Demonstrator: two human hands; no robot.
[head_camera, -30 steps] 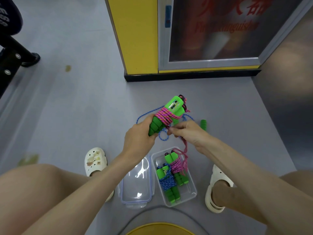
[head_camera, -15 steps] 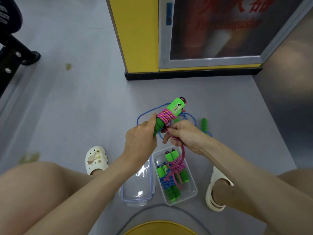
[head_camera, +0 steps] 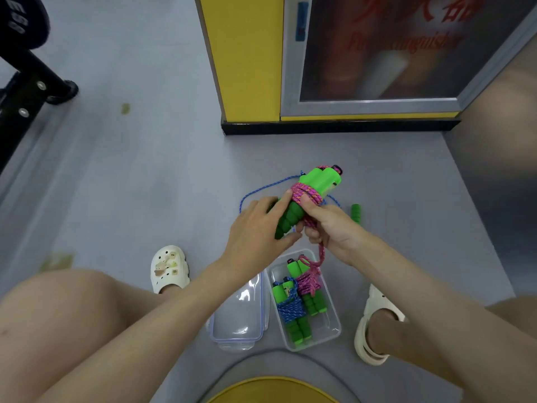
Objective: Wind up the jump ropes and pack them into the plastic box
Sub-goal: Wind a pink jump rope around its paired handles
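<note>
My left hand [head_camera: 258,228] holds the green handles of a pink jump rope [head_camera: 305,196], its fingers stretched along their foam grips. Pink cord is wound round the handles' upper part. My right hand [head_camera: 328,228] grips the loose pink cord, which hangs down from it into the clear plastic box [head_camera: 331,330] on the floor. In the box lie a wound pink rope bundle [head_camera: 309,283] and a wound blue rope bundle [head_camera: 290,308], both with green handles. An unwound blue rope [head_camera: 261,189] lies on the floor behind my hands, with one green handle [head_camera: 356,212] at the right.
The box's clear lid [head_camera: 241,312] lies just left of it. My feet in white clogs [head_camera: 170,267] stand on either side, knees at the frame's lower corners. A yellow cabinet [head_camera: 247,59] with a glass door stands ahead, a black metal stand [head_camera: 32,80] at far left.
The handle bundle has turned and dropped slightly. My right hand moved up against the wound cord, and my left hand's fingers have straightened along the grips.
</note>
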